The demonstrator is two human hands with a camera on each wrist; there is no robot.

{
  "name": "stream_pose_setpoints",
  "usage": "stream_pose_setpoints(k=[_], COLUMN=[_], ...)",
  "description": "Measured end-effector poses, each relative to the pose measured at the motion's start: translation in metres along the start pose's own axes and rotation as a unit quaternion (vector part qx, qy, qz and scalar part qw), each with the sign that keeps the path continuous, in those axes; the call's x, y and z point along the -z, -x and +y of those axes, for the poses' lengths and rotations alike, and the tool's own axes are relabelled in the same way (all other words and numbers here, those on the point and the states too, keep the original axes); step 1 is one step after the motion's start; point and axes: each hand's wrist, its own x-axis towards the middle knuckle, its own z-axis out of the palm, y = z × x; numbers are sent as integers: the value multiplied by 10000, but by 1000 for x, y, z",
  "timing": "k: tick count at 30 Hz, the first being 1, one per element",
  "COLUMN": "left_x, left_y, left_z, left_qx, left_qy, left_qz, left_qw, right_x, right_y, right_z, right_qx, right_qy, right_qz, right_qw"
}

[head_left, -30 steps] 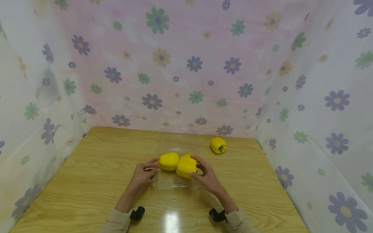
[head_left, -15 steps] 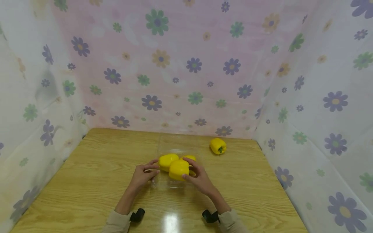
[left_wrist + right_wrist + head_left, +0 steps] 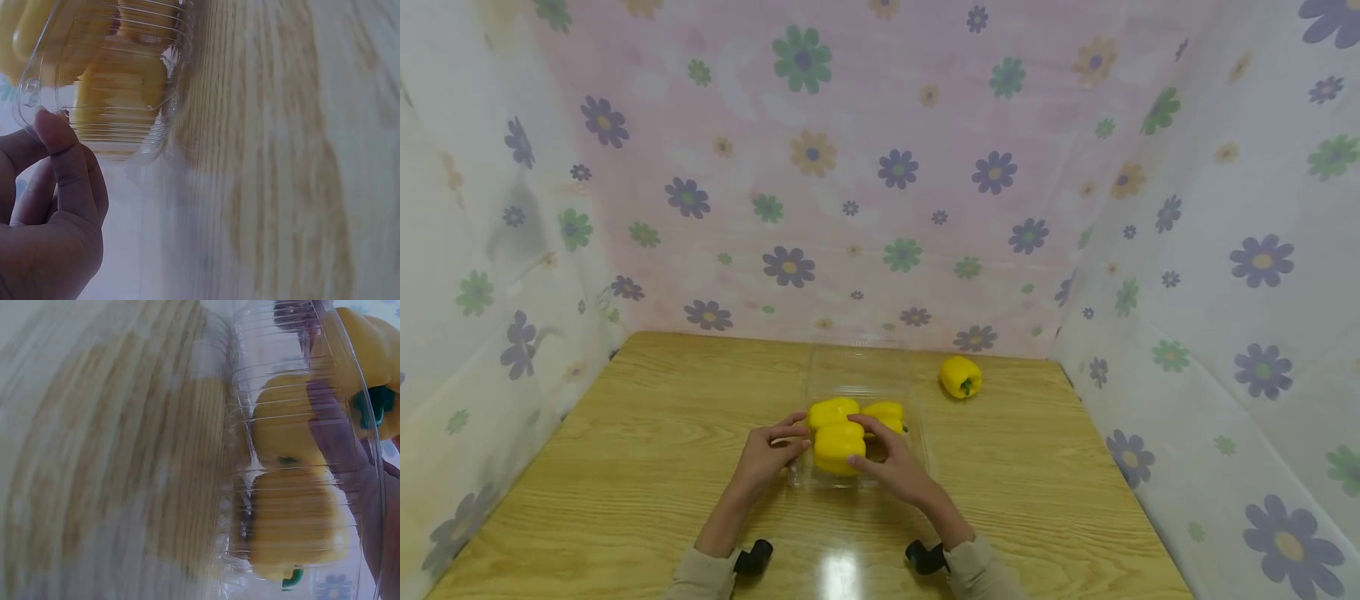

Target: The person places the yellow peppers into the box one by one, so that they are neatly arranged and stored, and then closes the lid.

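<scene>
Pinching, both sides: R hand point(image 3: 891, 467) has thumb + fingers on opposite sides of a held pepper point(image 3: 838, 450), yellow, over the front-left part of the clear plastic box point(image 3: 799, 477). R wrist view shows its green stem point(image 3: 374, 406) & puts it above the box's rim, not resting on the bottom. L hand point(image 3: 766, 452) is at the box's left side; L wrist view shows thumb + finger pinching the rim there, nr. a corner.

Two more yellow ones sit inside the box, toward its back: back-left pepper point(image 3: 832, 408) and back-right pepper point(image 3: 886, 412), side by side. Lid point(image 3: 859, 371) is open, on the far side of the box. Loose pepper point(image 3: 961, 378), also yellow w/ green stem, is on the wood table point(image 3: 625, 442), behind & right of the box, well apart from it. Flowered cloth point(image 3: 850, 217) hangs behind the box.
</scene>
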Motion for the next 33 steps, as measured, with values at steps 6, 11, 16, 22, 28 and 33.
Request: stream_pose_setpoints(k=[6, 11, 16, 22, 28, 33], left_x=[-1, -1, -2, -2, -2, -2], left_y=[1, 2, 3, 3, 3, 4], left_z=[3, 4, 4, 5, 5, 5], left_qx=[43, 39, 62, 35, 37, -43], left_qy=[54, 73, 93, -45, -111, -275], left_qz=[-56, -120, -86, -22, 10, 57], left_qw=[10000, 9999, 9999, 10000, 9999, 9996], right_x=[-1, 0, 0, 1, 2, 3], right_y=[0, 0, 0, -2, -6, -6], right_z=[-1, 1, 2, 4, 5, 6], right_qx=[-173, -112, -166, -233, -303, -318], right_qy=[163, 293, 384, 500, 440, 287], right_qz=[-174, -199, -263, -369, -488, -500], right_qw=[9996, 9993, 9988, 9978, 9974, 9978])
